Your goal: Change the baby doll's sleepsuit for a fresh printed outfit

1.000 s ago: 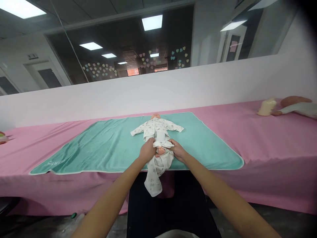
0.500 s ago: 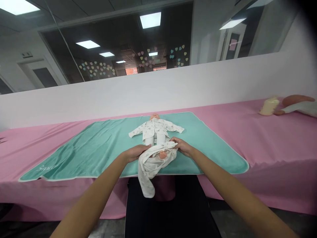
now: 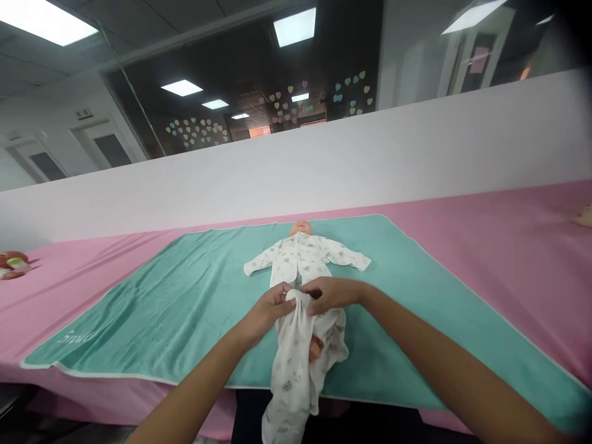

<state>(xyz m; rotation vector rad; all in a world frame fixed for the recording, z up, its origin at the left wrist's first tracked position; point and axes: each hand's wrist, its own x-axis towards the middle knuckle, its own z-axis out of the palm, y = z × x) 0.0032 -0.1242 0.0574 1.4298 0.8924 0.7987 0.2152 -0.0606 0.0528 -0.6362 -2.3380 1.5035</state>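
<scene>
A baby doll (image 3: 301, 227) lies on its back on a teal blanket (image 3: 194, 296), head toward the wall. It wears a white printed jacket (image 3: 308, 256) with both sleeves spread out. Over its legs is a pair of white printed baby pants (image 3: 296, 357), bunched at the top and hanging past the blanket's near edge. My left hand (image 3: 268, 311) pinches the waistband from the left. Close beside it, my right hand (image 3: 330, 293) grips the bunched cloth from the right. One doll foot (image 3: 315, 349) pokes out of the fabric; the rest of the legs is mostly covered.
Pink cloth (image 3: 499, 240) covers the table around the blanket. A white wall (image 3: 259, 182) with a mirror or window above it rises behind. At the far left lies a brown and white object (image 3: 13, 264); a pale object (image 3: 585, 216) is cut off at the right edge.
My hands have come together at the pants' waistband, which was spread wide between them. The pants' fabric is now gathered and hangs lower. My view has moved closer and turned left.
</scene>
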